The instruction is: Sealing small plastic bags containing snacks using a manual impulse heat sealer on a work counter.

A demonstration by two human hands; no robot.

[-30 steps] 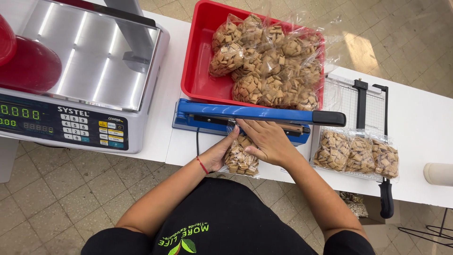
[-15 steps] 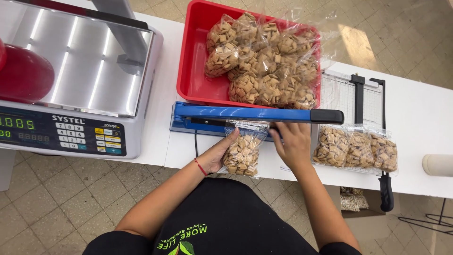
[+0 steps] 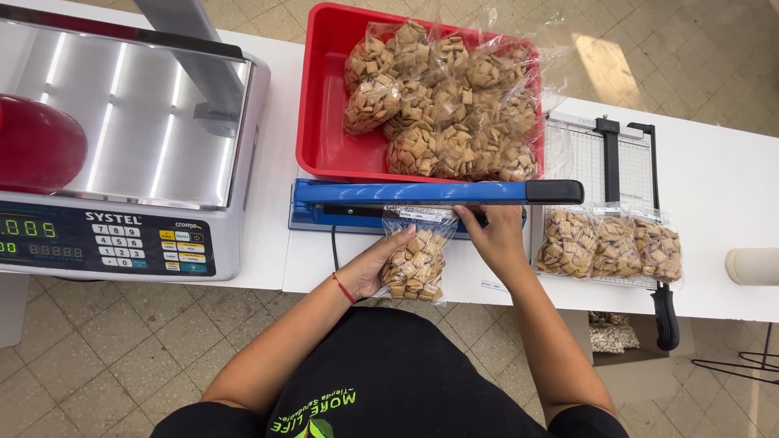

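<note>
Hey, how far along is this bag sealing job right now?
Done: three filled bags lie in a row on the paper trimmer. In hand: the left hand cradles one small bag of cereal squares, its open top tucked in the blue heat sealer, while the right hand holds the top edge. Left: a heap of bags waits in the red tray.

three sealed snack bags [image 3: 613, 243], one red tray [image 3: 320, 122], one scale [image 3: 122, 154]
</note>
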